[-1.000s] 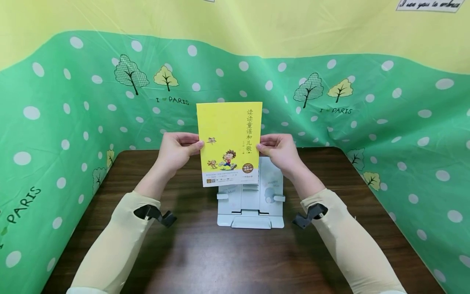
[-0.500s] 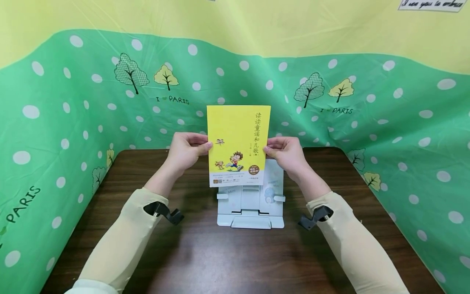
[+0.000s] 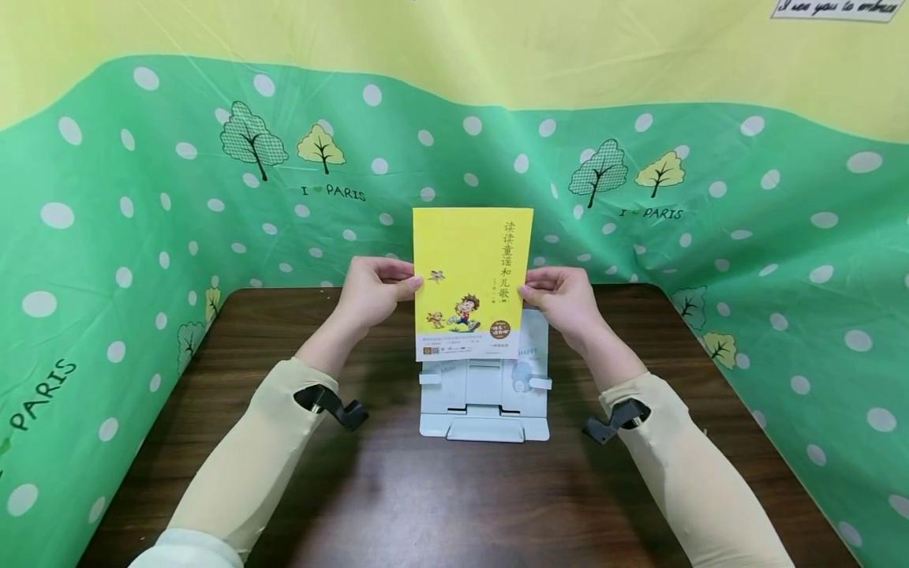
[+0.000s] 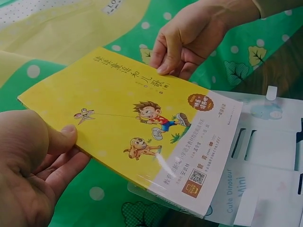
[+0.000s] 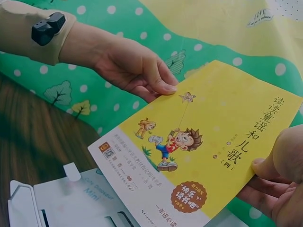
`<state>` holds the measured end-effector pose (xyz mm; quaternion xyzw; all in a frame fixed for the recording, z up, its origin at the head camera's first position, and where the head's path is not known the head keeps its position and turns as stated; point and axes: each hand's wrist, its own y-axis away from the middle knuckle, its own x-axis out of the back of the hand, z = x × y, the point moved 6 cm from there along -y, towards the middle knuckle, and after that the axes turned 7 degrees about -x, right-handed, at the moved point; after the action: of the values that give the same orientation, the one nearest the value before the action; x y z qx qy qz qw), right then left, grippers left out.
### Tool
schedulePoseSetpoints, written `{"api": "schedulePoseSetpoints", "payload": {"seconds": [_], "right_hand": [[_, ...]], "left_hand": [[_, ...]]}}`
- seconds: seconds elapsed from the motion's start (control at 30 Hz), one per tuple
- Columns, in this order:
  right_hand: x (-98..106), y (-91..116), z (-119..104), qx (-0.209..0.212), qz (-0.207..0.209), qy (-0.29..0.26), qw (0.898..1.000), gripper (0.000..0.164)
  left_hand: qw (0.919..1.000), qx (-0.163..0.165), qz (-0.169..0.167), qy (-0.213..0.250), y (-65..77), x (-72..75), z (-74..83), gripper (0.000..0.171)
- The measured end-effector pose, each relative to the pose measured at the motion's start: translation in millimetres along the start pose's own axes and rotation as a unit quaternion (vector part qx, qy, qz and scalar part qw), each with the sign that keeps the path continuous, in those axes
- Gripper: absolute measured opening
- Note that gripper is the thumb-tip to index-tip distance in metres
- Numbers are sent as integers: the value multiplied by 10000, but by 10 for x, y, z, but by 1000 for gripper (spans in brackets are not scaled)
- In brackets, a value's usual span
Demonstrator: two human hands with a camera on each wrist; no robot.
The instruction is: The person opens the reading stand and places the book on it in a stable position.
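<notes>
A yellow book (image 3: 469, 268) with a running cartoon child and a dog on its cover is held upright, its front toward the head camera. My left hand (image 3: 376, 292) pinches its left edge, thumb on the cover and fingers behind. At the opposite edge my right hand (image 3: 564, 304) grips it the same way. Both grips also show in the wrist views, with the left hand (image 4: 42, 165) and the right hand (image 5: 279, 179) near the camera. Behind and below the book is a pale blue book stand (image 3: 485, 394), its upper part hidden by the book.
The stand rests on a dark wooden table (image 3: 454, 505). Two small clips (image 3: 540, 384) stick out at its sides, above a front ledge (image 3: 486, 430). A green and yellow patterned cloth (image 3: 440, 142) hangs around the back and sides of the table.
Both hands have carried the book to the right and slightly down, so it is now more squarely in front of the stand. The stand has stayed in place.
</notes>
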<state>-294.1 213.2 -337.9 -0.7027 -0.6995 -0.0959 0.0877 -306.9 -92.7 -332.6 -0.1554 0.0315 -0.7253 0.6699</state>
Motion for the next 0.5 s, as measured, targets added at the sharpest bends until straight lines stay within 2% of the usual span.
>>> {"api": "schedulePoseSetpoints", "payload": {"seconds": [0.5], "right_hand": [[88, -6, 116, -75, 128, 134, 9998, 27]], "left_hand": [[9993, 131, -129, -337, -26, -138, -117, 18]]}}
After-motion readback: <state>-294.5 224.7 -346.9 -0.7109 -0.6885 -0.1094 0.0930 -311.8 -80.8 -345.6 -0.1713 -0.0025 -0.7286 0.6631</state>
